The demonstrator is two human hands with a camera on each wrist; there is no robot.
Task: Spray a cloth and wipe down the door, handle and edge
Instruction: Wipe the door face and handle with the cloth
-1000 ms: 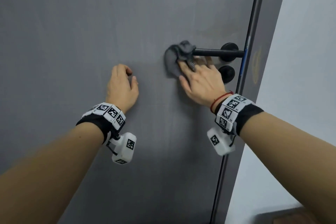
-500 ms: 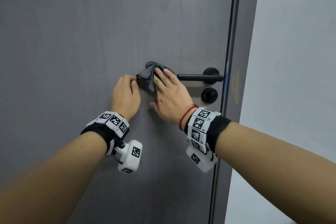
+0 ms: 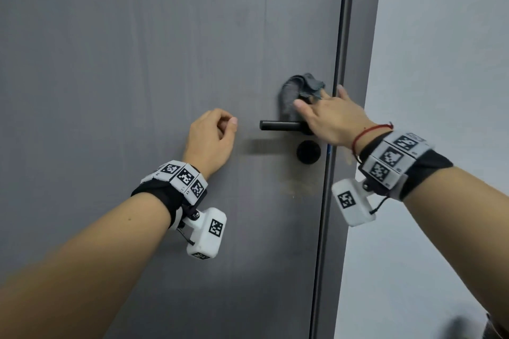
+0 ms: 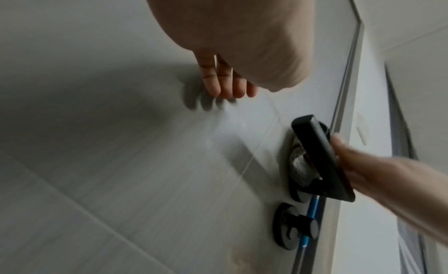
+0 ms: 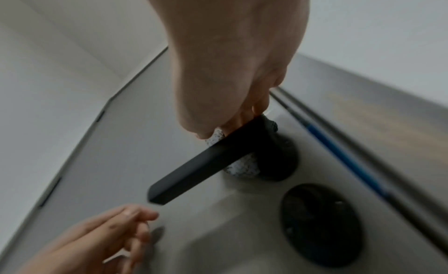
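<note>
While the grey cloth (image 3: 296, 93) sits bunched against the door (image 3: 137, 63) just above the black handle (image 3: 278, 125), tucked in behind it near its base, the right hand (image 3: 334, 118) pinches it between thumb and fingers, close by the door edge (image 3: 341, 36). Left of the handle's free end, the left hand (image 3: 210, 136) rests on the door, fingers loosely curled, holding nothing; a round lock knob (image 3: 308, 152) sits just below.

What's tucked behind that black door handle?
A grey cloth, held between the handle and the door by the right hand. The lever hides the cloth's middle and where the fingers end.
</note>
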